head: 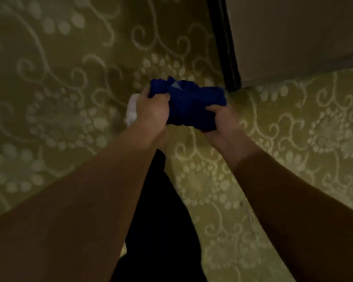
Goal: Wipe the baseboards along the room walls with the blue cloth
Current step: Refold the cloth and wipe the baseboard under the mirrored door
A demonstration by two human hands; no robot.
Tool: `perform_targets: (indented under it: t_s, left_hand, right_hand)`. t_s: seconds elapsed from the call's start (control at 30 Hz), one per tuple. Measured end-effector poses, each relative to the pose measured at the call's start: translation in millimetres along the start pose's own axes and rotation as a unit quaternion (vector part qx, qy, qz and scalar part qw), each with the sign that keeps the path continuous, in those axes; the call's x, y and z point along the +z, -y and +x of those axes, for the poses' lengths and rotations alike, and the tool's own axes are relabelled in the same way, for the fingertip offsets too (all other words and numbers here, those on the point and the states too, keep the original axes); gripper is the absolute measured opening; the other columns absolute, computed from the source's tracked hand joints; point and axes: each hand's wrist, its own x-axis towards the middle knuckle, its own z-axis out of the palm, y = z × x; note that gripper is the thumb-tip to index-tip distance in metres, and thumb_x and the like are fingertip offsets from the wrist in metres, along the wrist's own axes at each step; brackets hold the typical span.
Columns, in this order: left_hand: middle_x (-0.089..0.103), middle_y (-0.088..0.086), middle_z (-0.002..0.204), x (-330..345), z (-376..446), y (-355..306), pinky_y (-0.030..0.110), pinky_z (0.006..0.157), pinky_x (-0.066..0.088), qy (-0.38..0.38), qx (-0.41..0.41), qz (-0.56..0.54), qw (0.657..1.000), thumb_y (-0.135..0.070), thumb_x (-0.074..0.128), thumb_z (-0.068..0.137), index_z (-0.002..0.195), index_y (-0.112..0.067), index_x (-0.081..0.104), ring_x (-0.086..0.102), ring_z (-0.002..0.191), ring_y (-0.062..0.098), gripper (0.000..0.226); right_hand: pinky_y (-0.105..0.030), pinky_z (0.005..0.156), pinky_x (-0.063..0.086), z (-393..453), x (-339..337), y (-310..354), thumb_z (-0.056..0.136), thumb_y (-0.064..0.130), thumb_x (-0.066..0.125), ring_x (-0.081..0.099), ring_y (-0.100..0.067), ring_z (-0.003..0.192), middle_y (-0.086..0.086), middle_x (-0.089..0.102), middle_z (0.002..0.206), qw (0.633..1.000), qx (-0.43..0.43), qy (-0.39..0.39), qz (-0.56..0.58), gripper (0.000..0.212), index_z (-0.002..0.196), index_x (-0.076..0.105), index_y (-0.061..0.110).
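The blue cloth is bunched up in mid-air above the carpet, held between both hands in the head view. My left hand grips its left end with the fingers curled round a fold. My right hand grips its lower right edge. A dark baseboard strip runs down an outer wall corner just beyond the cloth, and a paler baseboard runs off to the right below the beige wall. The picture is dim and blurred.
Olive carpet with pale swirls and dots covers the floor on both sides of the corner. My dark trouser leg shows between my forearms. A white object, perhaps a shoe or sock, peeks out left of my left hand.
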Motion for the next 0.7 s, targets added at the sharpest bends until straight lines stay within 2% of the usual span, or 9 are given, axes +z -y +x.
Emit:
perform_targets:
  t_s: [0.07,0.17,0.23,0.33,0.37,0.43,0.5,0.57,0.7]
  left_hand:
    - [0.06,0.006,0.134,-4.8,16.2,-18.0,0.048,0.098,0.054,-0.039,-0.005,0.025,0.999,-0.014,0.061,0.095,0.141,-0.025,0.052,0.063,0.111,0.029,0.048]
    - [0.065,0.003,0.11,-13.7,37.4,-48.2,0.041,0.091,0.057,-0.022,-0.029,0.028,0.999,-0.013,0.064,0.093,0.133,-0.019,0.055,0.065,0.094,0.022,0.041]
    - [0.066,0.003,0.113,-20.5,48.5,-71.6,0.037,0.081,0.059,-0.009,-0.046,0.037,0.998,-0.016,0.068,0.091,0.134,-0.017,0.054,0.066,0.091,0.02,0.046]
    - [0.069,0.006,0.121,-30.0,66.9,-95.4,0.03,0.064,0.06,0.034,-0.063,0.043,0.997,-0.023,0.076,0.085,0.136,-0.017,0.055,0.071,0.1,0.022,0.056]
    - [0.071,0.006,0.12,-30.7,70.2,-101.9,0.03,0.065,0.061,0.051,-0.067,0.046,0.995,-0.025,0.078,0.082,0.134,-0.017,0.057,0.072,0.1,0.023,0.057]
    - [0.074,0.006,0.115,-28.1,78.3,-112.9,0.039,0.077,0.063,0.083,-0.077,0.057,0.992,-0.028,0.082,0.077,0.129,-0.017,0.062,0.074,0.099,0.025,0.056]
    - [0.076,0.007,0.112,-25.9,90.6,-122.1,0.047,0.088,0.06,0.114,-0.077,0.079,0.987,-0.026,0.08,0.08,0.123,-0.017,0.065,0.074,0.1,0.026,0.047]
    - [0.075,0.008,0.113,-25.7,100.8,-128.4,0.045,0.09,0.06,0.147,-0.072,0.113,0.98,-0.021,0.073,0.086,0.123,-0.017,0.065,0.073,0.101,0.025,0.038]
    - [0.071,0.007,0.121,-18.8,115.6,-133.6,0.046,0.087,0.06,0.22,-0.022,0.193,0.956,-0.017,0.067,0.092,0.133,-0.021,0.059,0.071,0.104,0.026,0.042]
  right_hand:
    - [-0.055,0.09,0.055,14.7,24.2,-3.1,0.076,0.012,0.063,0.064,-0.036,0.108,-0.014,0.063,0.126,0.999,0.021,-0.013,0.025,0.053,0.128,0.057,0.019]
    - [-0.049,0.088,0.056,17.9,55.0,4.5,0.081,0.009,0.061,0.064,-0.035,0.109,-0.015,0.066,0.122,0.998,0.01,-0.034,0.042,0.041,0.122,0.061,0.014]
    - [-0.047,0.086,0.056,16.7,72.0,10.4,0.085,0.006,0.06,0.064,-0.034,0.111,-0.014,0.066,0.122,0.998,-0.001,-0.038,0.059,0.034,0.117,0.062,0.015]
    - [-0.05,0.092,0.054,17.2,95.4,16.6,0.088,0.004,0.06,0.064,-0.032,0.111,-0.012,0.066,0.121,0.994,-0.02,-0.05,0.096,0.031,0.115,0.062,0.017]
    - [-0.049,0.091,0.054,16.8,102.4,18.9,0.089,0.003,0.06,0.064,-0.03,0.109,-0.01,0.065,0.118,0.992,-0.025,-0.056,0.113,0.026,0.11,0.061,0.019]
    - [-0.045,0.087,0.056,18.0,111.3,23.5,0.091,0.004,0.062,0.065,-0.027,0.104,-0.009,0.064,0.114,0.986,-0.045,-0.061,0.146,0.022,0.102,0.056,0.023]
    - [-0.045,0.087,0.058,22.5,115.4,23.3,0.092,0.006,0.063,0.068,-0.026,0.101,-0.01,0.064,0.116,0.982,-0.074,-0.072,0.16,0.021,0.104,0.054,0.021]
    - [-0.047,0.089,0.058,23.4,116.7,21.6,0.093,0.009,0.064,0.069,-0.025,0.099,-0.01,0.065,0.116,0.979,-0.087,-0.089,0.162,0.02,0.108,0.054,0.018]
    - [-0.049,0.089,0.058,28.7,113.7,16.0,0.094,0.01,0.063,0.068,-0.027,0.104,-0.007,0.065,0.12,0.972,-0.087,-0.108,0.191,0.03,0.122,0.054,0.018]
